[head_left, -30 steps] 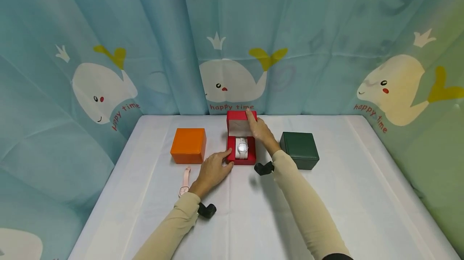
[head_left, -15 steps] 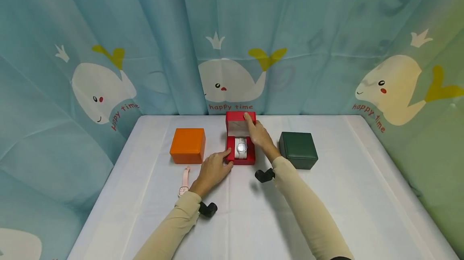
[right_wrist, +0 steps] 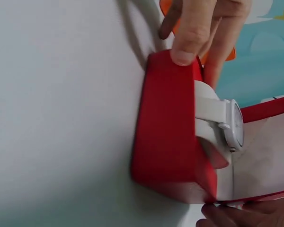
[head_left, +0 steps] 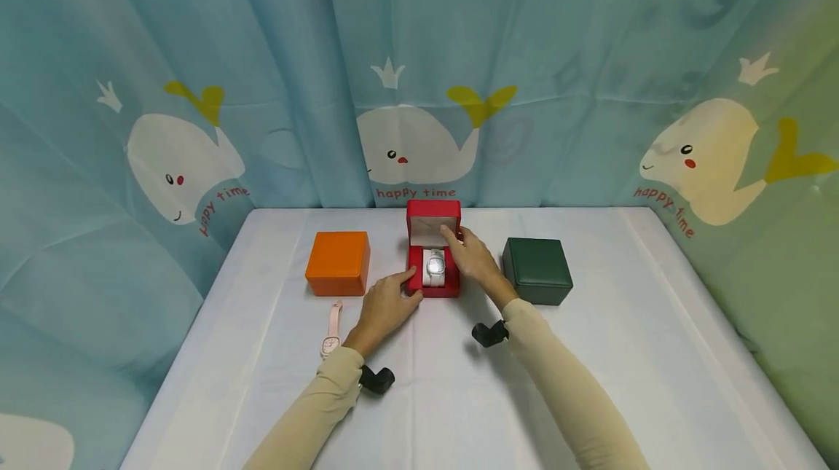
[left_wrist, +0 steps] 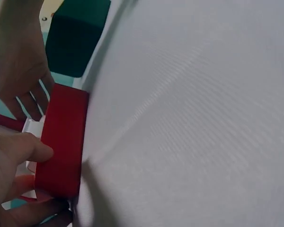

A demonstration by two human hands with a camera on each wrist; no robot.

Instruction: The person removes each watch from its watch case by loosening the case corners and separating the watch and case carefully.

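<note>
A red watch box (head_left: 432,293) stands with its lid (head_left: 434,208) raised upright at the back. Inside it a white wristwatch (head_left: 435,264) is wrapped round a white cushion. My left hand (head_left: 385,306) holds the box's front left corner, with the thumb (right_wrist: 183,56) against the front wall and fingers along the left side. At the right side is my right hand (head_left: 476,259), its thumb in front of the lid's pale lining and its fingers by the lid's right edge. In the left wrist view the right hand's fingers (left_wrist: 28,99) look fairly straight.
An orange box (head_left: 337,262) sits left of the red one, a dark green box (head_left: 539,271) to its right, both closed. A pink wristwatch (head_left: 331,342) lies near the left forearm. Behind the white-covered table (head_left: 419,412) hangs a blue curtain (head_left: 282,76).
My right hand has slid down from the top edge of the lid along its right side. The lid stays up. My left hand keeps its place at the box corner.
</note>
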